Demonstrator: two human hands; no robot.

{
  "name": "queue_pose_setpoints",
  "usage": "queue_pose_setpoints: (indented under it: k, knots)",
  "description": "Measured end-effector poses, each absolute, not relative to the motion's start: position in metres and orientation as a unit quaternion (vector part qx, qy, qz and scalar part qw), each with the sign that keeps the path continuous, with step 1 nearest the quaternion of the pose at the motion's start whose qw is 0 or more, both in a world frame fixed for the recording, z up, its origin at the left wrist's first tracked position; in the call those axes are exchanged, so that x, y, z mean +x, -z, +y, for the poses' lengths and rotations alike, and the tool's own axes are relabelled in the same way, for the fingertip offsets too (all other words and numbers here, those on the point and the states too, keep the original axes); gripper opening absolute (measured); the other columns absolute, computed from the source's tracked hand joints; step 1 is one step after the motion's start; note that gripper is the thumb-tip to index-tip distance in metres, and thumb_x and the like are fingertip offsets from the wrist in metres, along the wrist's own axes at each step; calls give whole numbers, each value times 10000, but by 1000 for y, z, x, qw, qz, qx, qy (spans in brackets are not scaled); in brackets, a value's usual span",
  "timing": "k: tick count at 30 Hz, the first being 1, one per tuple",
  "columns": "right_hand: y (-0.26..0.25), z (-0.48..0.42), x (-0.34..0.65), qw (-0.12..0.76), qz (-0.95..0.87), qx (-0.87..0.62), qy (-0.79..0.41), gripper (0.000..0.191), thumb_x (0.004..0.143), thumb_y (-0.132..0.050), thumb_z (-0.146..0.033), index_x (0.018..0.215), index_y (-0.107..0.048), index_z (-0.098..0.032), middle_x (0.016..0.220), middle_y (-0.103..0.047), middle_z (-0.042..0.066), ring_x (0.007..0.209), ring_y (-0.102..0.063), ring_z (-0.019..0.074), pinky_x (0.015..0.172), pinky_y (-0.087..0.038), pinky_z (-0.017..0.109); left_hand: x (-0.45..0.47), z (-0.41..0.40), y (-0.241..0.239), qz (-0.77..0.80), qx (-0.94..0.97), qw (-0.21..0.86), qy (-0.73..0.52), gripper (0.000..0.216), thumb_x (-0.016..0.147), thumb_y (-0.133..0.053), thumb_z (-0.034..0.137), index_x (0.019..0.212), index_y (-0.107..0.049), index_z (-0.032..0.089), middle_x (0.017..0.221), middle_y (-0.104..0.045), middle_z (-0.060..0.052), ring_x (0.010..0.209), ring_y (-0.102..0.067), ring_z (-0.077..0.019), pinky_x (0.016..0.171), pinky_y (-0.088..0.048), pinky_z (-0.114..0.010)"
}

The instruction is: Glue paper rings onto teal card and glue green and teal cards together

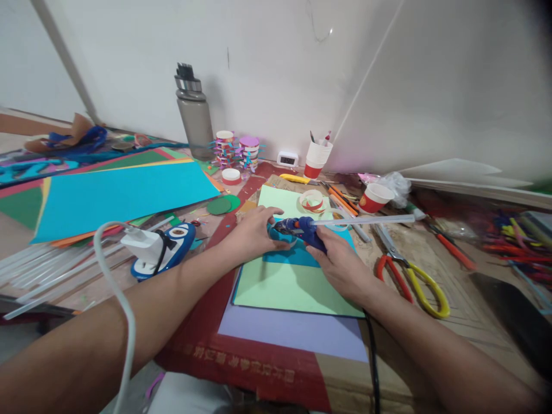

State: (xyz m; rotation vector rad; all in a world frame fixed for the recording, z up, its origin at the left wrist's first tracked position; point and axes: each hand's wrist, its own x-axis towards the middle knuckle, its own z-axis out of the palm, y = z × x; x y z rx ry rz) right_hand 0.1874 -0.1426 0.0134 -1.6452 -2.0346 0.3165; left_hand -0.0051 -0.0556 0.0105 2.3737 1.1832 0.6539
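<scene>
My right hand (342, 264) grips a dark blue hot glue gun (307, 228), with a long clear glue stick (366, 220) sticking out of its back to the right. The gun's nozzle end points left, toward my left hand (253, 234). My left thumb and fingers curve around a small blue round piece with a pale rim (294, 244), partly hidden by the gun. Beneath both hands lies a bright blue paper sheet (280, 257) on light green paper (276, 290). A red-and-white paper ring (312, 200) rests just beyond the gun.
Scissors (405, 267) lie right of my right hand. A blue-and-white power strip (166, 250) and loose glue sticks (47, 267) are at left. Behind stand a bottle (195, 118), decorated cup stacks (249, 154), a small clock (287, 159) and paper cups (318, 158). A black cord (372, 356) hangs in front.
</scene>
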Motion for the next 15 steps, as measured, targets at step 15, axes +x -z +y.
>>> queue_pose_setpoints:
  k: [15]
  knots:
    - [-13, -145, 187, 239, -744, -613, -118, 293, 891, -416, -295, 1089, -566, -140, 1139, -607, 140, 1056, -560, 247, 898, -433, 362, -4, -55, -10, 423, 857, 192, -222, 740, 581, -729, 555, 1196, -550, 186, 1042, -619, -80, 949, -574, -252, 822, -447, -357]
